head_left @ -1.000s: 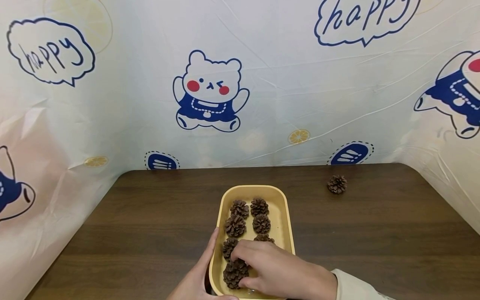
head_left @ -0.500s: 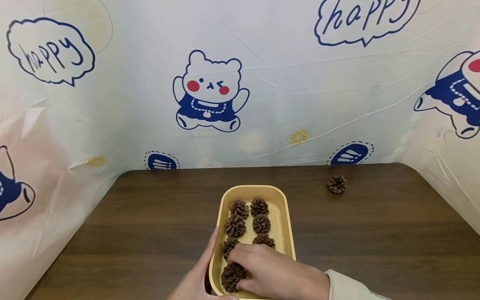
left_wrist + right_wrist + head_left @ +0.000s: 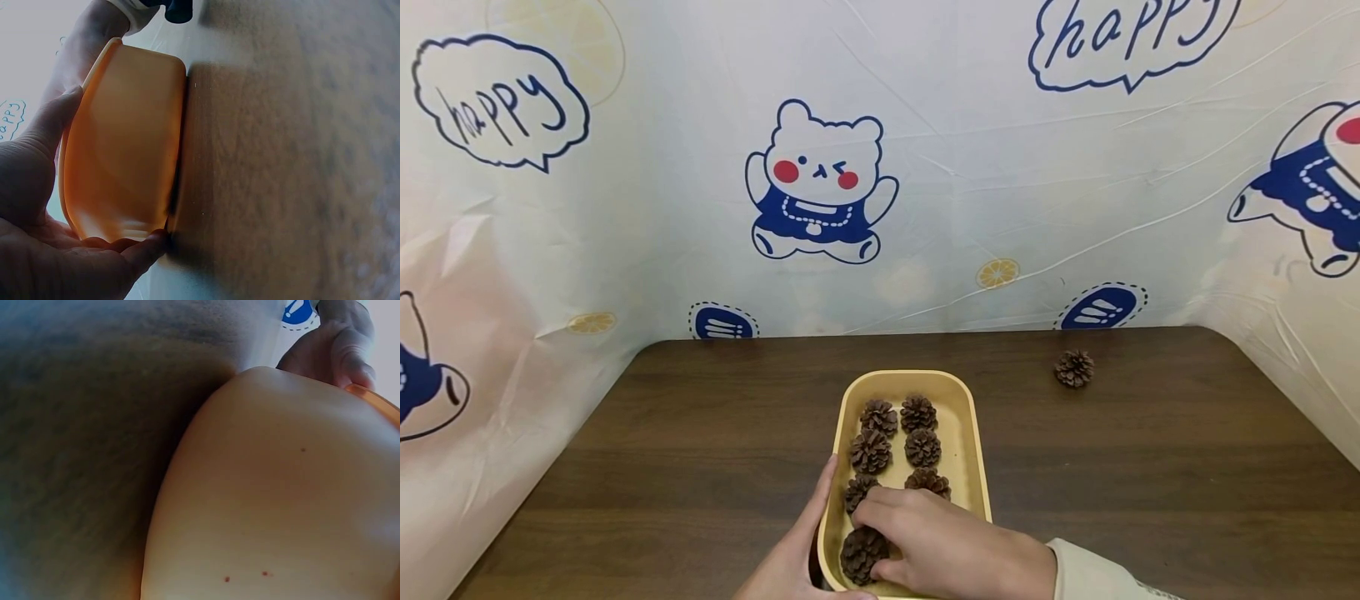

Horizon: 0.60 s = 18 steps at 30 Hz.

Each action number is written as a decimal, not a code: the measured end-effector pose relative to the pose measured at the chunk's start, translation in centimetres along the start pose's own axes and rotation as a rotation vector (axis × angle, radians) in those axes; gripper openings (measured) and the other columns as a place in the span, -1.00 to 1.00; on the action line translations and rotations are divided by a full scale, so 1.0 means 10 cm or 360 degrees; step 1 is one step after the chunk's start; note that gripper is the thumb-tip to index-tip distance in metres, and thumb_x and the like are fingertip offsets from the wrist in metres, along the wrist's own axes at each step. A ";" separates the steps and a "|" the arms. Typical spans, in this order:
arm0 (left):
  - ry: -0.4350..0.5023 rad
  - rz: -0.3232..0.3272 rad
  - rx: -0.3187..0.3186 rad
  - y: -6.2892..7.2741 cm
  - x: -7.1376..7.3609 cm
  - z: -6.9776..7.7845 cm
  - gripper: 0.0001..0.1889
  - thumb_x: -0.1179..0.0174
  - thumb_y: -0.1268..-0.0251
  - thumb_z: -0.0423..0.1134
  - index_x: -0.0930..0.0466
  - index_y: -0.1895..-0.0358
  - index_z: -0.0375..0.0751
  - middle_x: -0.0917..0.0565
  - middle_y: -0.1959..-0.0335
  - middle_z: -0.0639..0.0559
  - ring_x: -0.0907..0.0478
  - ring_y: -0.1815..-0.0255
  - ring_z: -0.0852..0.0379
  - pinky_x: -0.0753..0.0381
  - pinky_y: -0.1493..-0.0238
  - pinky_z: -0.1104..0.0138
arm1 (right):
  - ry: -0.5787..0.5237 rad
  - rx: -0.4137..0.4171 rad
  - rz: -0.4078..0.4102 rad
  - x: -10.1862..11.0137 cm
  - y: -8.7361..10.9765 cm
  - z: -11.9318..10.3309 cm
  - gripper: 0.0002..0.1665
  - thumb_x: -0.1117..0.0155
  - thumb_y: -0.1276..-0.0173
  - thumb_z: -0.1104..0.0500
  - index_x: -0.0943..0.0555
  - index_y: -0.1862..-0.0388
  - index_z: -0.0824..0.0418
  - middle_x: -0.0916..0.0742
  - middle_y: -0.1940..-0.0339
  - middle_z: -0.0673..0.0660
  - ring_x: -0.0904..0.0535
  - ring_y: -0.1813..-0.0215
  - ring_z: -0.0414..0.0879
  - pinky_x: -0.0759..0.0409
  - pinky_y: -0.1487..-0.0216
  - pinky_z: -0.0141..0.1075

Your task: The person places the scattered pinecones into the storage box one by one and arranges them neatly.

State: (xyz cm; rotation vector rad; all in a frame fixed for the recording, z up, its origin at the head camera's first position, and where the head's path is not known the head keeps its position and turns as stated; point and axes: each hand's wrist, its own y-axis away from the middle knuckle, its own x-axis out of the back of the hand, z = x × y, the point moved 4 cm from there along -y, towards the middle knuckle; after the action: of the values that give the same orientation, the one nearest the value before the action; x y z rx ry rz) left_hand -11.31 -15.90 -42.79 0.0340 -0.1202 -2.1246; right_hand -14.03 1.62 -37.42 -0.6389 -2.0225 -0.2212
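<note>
A yellow rectangular tray stands at the near middle of the table, with several brown pine cones in two rows. My left hand grips its near left corner; in the left wrist view the thumb lies along the rim and the fingers wrap the near end. Inside the tray, my right hand pinches the nearest pine cone of the left row between thumb and fingers. Just beyond those fingers sits another pine cone. Right of it, a pine cone is partly covered by the hand, which also hides the tray's near right part.
A lone pine cone lies on the dark wooden table near its far right. A printed sheet hangs behind the table and along both sides. A pale surface fills much of the right wrist view; I cannot tell what it is.
My right hand has shifted slightly left and toward me with the pine cone in its fingers, uncovering more of the right-hand pine cone. The left hand and tray have not moved.
</note>
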 end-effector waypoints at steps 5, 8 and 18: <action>-0.0020 0.0009 -0.0010 0.00 0.00 0.01 0.38 -0.51 -0.26 -0.25 0.59 -0.69 0.33 0.30 -0.69 -0.51 -0.43 -0.35 0.47 -0.64 -0.19 0.39 | -0.0009 -0.0010 -0.0009 0.00 0.00 0.01 -0.72 -0.43 -0.46 0.17 -0.64 -0.09 -0.01 -0.69 0.00 -0.19 -0.51 0.12 -0.49 -0.46 0.14 -0.66; -0.0042 0.0016 -0.0013 0.00 0.00 0.02 0.38 -0.52 -0.25 -0.25 0.59 -0.70 0.32 0.26 -0.68 -0.52 -0.44 -0.35 0.46 -0.64 -0.19 0.39 | 0.0007 -0.0001 -0.0003 0.01 0.01 0.01 -0.72 -0.44 -0.46 0.17 -0.64 -0.09 -0.01 -0.69 0.00 -0.19 -0.51 0.11 -0.49 -0.46 0.13 -0.67; -0.0068 0.0012 -0.0040 -0.01 0.00 0.00 0.39 -0.51 -0.25 -0.28 0.61 -0.70 0.24 0.22 -0.67 -0.55 -0.45 -0.35 0.43 -0.63 -0.20 0.40 | 0.0229 0.0090 0.0052 0.03 0.00 -0.03 -0.75 -0.43 -0.44 0.18 -0.66 -0.06 0.06 -0.68 0.05 -0.13 -0.51 0.16 -0.44 -0.44 0.12 -0.69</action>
State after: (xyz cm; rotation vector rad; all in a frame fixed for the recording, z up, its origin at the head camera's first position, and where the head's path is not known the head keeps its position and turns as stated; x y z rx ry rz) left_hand -11.34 -15.83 -42.77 -0.0270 -0.1187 -2.1195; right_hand -13.90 1.61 -37.06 -0.6026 -1.8723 -0.1845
